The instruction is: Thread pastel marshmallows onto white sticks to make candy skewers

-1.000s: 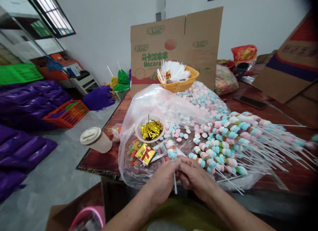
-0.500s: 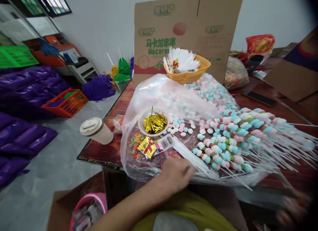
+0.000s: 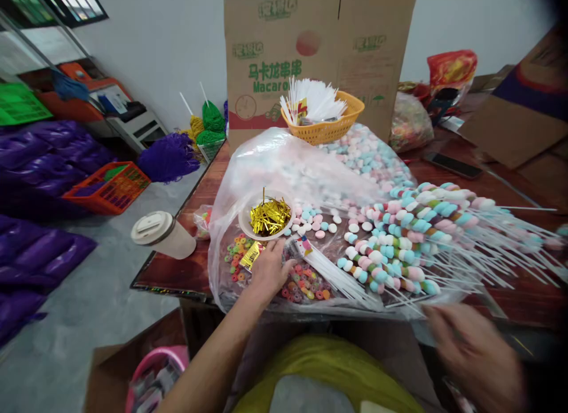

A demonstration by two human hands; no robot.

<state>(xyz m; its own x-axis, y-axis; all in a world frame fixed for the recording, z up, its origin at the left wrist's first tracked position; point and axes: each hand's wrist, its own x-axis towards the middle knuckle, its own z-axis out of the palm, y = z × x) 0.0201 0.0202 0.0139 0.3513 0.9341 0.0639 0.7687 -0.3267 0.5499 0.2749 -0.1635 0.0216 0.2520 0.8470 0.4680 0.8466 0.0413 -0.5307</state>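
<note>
My left hand point(image 3: 267, 270) lies palm down on the clear plastic sheet point(image 3: 248, 182), fingers on the gold foil packet point(image 3: 249, 256) among the coloured ring candies point(image 3: 306, 284). Whether it grips the packet is hidden. A bowl of gold twist ties point(image 3: 266, 215) sits just beyond it, and a bundle of white sticks point(image 3: 331, 271) lies to its right. My right hand point(image 3: 474, 354) is low at the right, smeared by motion, below the pile of finished marshmallow skewers point(image 3: 412, 235). Loose pastel marshmallows point(image 3: 317, 223) are scattered behind.
A lidded paper cup point(image 3: 162, 234) stands at the table's left edge. A yellow basket of sticks point(image 3: 322, 114) and a tall cardboard box point(image 3: 310, 52) stand behind. A phone point(image 3: 452, 164) lies at right. A pink bucket point(image 3: 155, 374) sits below on the floor.
Both hands held a marshmallow skewer together a second ago. The right hand swung out to the right with it; the left hand reached forward onto the gold packet and ring candies.
</note>
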